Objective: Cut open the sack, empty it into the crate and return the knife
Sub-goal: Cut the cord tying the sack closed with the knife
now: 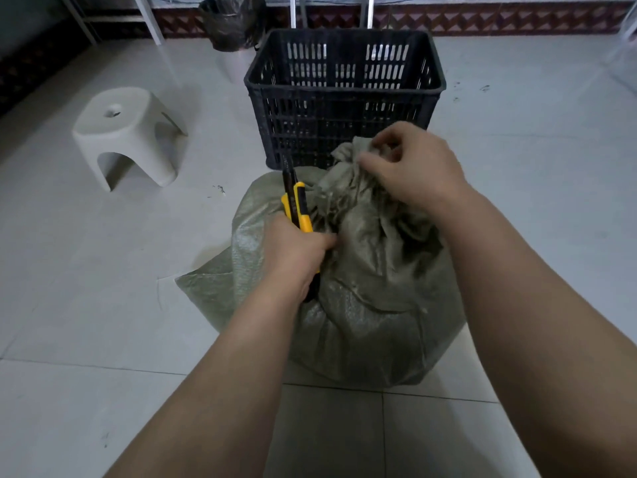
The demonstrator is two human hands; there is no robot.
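A full grey-green woven sack (365, 315) stands on the tiled floor in front of me, its neck bunched and tied at the top. My right hand (410, 167) grips the gathered neck of the sack. My left hand (293, 250) is closed around a yellow and black utility knife (296, 201), whose tip points up and away, just left of the tied neck. Behind the sack stands a black slotted plastic crate (344, 94); what lies inside it is too dark to make out.
A white plastic stool (124, 132) stands on the floor at the left. A bin with a dark liner (231, 22) sits behind the crate by the patterned wall base. Metal legs of furniture rise at the back.
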